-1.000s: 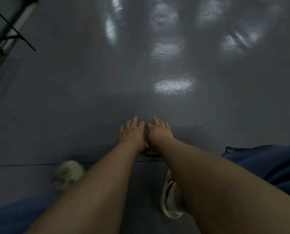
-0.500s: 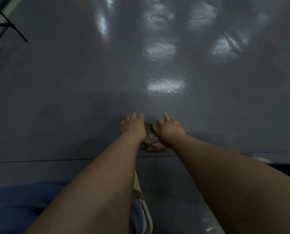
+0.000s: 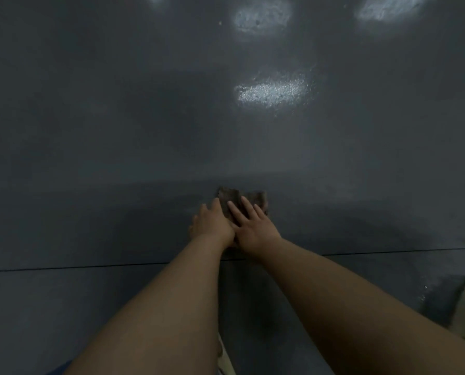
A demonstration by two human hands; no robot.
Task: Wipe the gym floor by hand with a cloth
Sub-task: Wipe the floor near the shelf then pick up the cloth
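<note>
Head view: both arms stretched forward and down over the dark grey gym floor [image 3: 117, 158]. Left hand [image 3: 211, 224] and right hand [image 3: 254, 227] side by side, touching, fingers straight and flat, pressing on the cloth [image 3: 230, 197]. Cloth brownish and crumpled, flat on the floor under and just beyond the fingertips, past the thin seam line [image 3: 63, 267] across the floor. Bright ceiling-light reflections [image 3: 273, 90] well ahead of the cloth.

Against the frame half a second back: hands closed together from either side of the cloth, cloth now ahead of the fingers rather than between the wrists. Most likely a forward push stroke under way, with the stretch toward the reflections left to cover.
</note>
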